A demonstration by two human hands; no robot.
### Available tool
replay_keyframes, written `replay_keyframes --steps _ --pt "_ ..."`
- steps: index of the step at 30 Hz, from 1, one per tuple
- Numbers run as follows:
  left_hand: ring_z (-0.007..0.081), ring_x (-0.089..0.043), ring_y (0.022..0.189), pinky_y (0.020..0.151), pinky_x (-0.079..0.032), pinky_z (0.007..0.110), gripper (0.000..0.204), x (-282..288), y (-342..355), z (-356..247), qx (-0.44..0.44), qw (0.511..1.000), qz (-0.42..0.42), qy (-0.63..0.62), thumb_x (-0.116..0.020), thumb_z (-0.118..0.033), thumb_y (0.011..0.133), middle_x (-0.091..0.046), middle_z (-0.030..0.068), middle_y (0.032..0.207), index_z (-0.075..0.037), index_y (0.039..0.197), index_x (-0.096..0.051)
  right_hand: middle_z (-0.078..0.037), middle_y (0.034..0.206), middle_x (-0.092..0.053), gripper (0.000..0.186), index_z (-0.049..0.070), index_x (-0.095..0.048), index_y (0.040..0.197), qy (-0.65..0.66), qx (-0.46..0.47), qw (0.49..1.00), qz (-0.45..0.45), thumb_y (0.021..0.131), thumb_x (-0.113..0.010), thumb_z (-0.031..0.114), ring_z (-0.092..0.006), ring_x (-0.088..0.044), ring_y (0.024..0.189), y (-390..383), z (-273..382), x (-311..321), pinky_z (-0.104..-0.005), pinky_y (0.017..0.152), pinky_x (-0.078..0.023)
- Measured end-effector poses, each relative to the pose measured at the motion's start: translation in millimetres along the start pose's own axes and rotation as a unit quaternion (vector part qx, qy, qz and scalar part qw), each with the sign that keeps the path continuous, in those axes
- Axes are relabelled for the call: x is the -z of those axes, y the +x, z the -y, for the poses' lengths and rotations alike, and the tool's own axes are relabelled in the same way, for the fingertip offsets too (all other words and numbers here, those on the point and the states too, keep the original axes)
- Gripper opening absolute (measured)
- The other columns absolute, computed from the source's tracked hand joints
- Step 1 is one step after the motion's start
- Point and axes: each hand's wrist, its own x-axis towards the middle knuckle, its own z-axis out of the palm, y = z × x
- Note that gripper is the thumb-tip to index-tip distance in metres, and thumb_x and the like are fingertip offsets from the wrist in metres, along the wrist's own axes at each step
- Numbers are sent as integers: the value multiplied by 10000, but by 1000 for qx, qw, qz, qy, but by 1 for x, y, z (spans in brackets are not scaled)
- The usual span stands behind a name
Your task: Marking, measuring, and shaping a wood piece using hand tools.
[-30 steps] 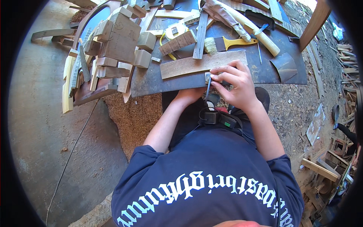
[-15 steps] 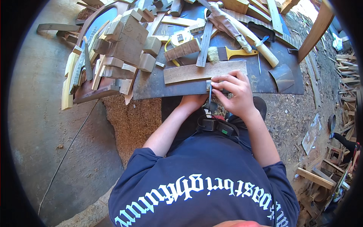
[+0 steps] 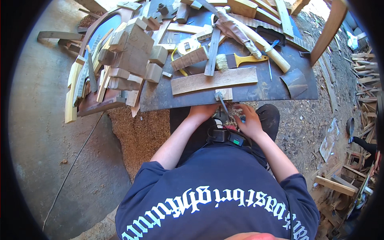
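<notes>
At the table's front edge stands a metal rod [image 3: 224,104] with a wider grey head, like part of a clamp. Its head rests against a small pale wood block [image 3: 227,94], and the rod slants down past the edge. My left hand [image 3: 202,113] is left of the rod, its fingers mostly hidden under the tabletop. To the rod's right, my right hand [image 3: 251,123] is below the edge with fingers apart and nothing visible in them. Just beyond the block lies a flat wooden plank [image 3: 214,81].
On the dark tabletop [image 3: 160,100] lie a yellow-handled brush [image 3: 240,61], a tape measure [image 3: 187,47] and a curved metal sheet [image 3: 295,83]. A jointed wooden piece [image 3: 134,48] stands at the left. Wood shavings [image 3: 134,132] cover the floor below; scrap wood [image 3: 366,80] is piled far right.
My right hand has left the rod and block and dropped below the table edge, its fingers spreading. The rod now leans to the right. My left hand stays near its place.
</notes>
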Motion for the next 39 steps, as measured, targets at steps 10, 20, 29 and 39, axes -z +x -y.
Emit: replay_keyframes --steps 10,20,29,39 --pt "297 -494 1341 1110 -400 413 835 -4 -40 -19 -68 977 87 -184 -771 -386 844 -527 227 1410 56 1453 -407 -255 1252 -617 511 50 -580 1296 176 53 975 123 845 -697 258 -460 -572 1182 44 -36 -93 -500 989 -471" --pt "405 -674 816 779 -550 447 390 -11 -35 -50 26 999 42 10 -692 -173 811 -643 260 915 79 1092 -596 -244 1044 -696 267 25 -666 1039 -57 -10 998 38 871 -604 223 -419 -675 969 37 -27 -101 -489 789 -555" --pt "421 -677 917 853 -545 457 323 -1 -36 -50 32 997 64 6 -627 -114 805 -648 283 936 94 1053 -616 -244 1130 -677 403 6 -624 1152 -216 -117 919 307 832 -667 247 -368 -683 1045 64 20 -56 -451 861 -571" --pt "462 -663 948 866 -532 495 280 -9 -41 -40 -5 1000 14 20 -599 -121 835 -659 296 934 85 1026 -616 -198 920 -709 356 2 -662 1141 -200 0 915 350 885 -678 249 -402 -693 857 42 49 26 -475 778 -557"
